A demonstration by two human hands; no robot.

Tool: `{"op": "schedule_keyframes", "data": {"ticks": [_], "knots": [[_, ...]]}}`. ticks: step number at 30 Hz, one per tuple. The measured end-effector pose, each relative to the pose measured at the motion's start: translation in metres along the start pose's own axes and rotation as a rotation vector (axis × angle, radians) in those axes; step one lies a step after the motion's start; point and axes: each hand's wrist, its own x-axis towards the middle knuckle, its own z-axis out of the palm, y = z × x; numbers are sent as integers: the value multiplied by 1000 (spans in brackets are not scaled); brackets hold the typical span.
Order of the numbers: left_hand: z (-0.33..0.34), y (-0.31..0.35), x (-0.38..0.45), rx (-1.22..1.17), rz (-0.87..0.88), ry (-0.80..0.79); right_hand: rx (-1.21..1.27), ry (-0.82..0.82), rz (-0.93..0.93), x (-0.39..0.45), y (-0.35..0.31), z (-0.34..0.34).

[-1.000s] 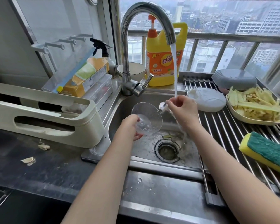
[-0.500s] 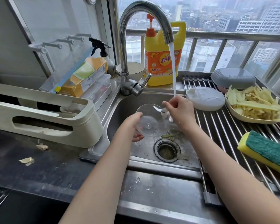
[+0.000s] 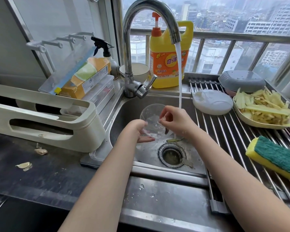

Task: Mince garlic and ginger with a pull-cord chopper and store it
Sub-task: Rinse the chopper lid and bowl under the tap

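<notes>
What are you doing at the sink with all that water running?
A person is washing up at the sink. The left hand holds a clear plastic bowl tilted on its side. The right hand reaches in at its rim, fingers pinched together. Water from the tap falls just behind that hand. A white round lid and a plate of ginger strips wait on the rack.

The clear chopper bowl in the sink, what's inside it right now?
The clear chopper bowl, held in the left hand, shows only water film and droplets. The right hand's fingers cover its right rim, so anything pinched there is hidden.
</notes>
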Motion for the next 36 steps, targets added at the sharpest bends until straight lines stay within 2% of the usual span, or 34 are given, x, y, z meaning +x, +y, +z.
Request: {"op": "schedule_keyframes", "data": {"ticks": [5, 10, 12, 17, 18, 20, 22, 24, 26, 28, 29, 30, 32, 34, 36], "knots": [[3, 0, -4, 100, 41, -7, -48, 3, -39, 2, 3, 1], [4, -1, -9, 41, 59, 27, -211, 29, -46, 7, 8, 2], [3, -2, -10, 34, 69, 26, -196, 45, -50, 8, 5, 2], [2, -1, -14, 17, 97, 43, -17, 414, 118, 11, 6, -12], [2, 0, -16, 21, 105, 37, -6, 410, 159, 12, 7, -10], [2, 2, -20, 44, 114, 5, -18, 293, 232, 13, 10, -6], [2, 2, -20, 60, 112, -11, 85, 172, 301, 13, 11, -1], [4, 3, -17, 49, 150, 42, 178, 141, 360, 15, 13, 0], [5, 3, -9, 112, 374, 267, 219, 165, 421, 15, 14, -1], [4, 2, -7, 474, 771, 588, 245, 176, 460, 15, 11, -2], [7, 1, -11, 656, 951, 627, 249, 173, 468, 15, 10, -2], [11, 0, -13, 806, 1050, 562, 248, 169, 476, 15, 9, -3], [19, -6, -8, 983, 1032, 337, 247, 175, 479, 14, 7, -4], [20, -9, 0, 1019, 955, 222, 271, 196, 461, 14, 7, -4], [16, -10, 3, 951, 924, 168, 263, 221, 412, 14, 7, -3]]}}
